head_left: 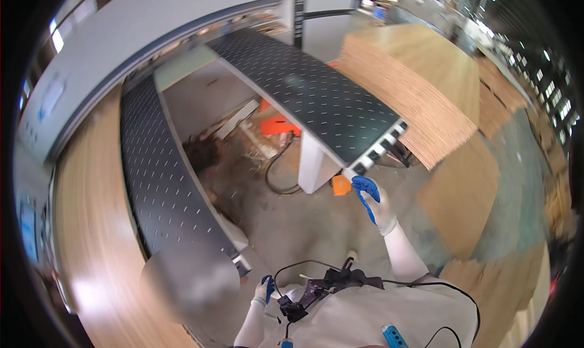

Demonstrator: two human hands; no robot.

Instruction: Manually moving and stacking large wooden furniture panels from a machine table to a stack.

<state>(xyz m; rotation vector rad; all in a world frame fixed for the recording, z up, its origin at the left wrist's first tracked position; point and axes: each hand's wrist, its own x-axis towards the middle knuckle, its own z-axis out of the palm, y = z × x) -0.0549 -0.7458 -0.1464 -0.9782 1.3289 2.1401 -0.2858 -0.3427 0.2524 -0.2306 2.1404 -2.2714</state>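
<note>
Both my hands wear white gloves with blue palms and fingers. Thumb and fingers apart, my right hand [373, 203] is raised just off the near corner of a black table wing [316, 99] dotted with short white dashes. Nothing shows in its grasp. Low beside my body is my left hand [265, 288], its fingers loosely apart and nothing visible in them. It is nearest to the end of a second black dashed wing [170, 178] on the left. A black device with a cable [294, 309] hangs at my front.
A tall stack of thin wood sheets [407, 86] stands at the right, with loose brown sheets [462, 196] below. A long wood-grain panel [91, 214] lies at the left. A blurred grey round shape [191, 281] covers part of it. Scraps and an orange piece [341, 185] lie on the floor.
</note>
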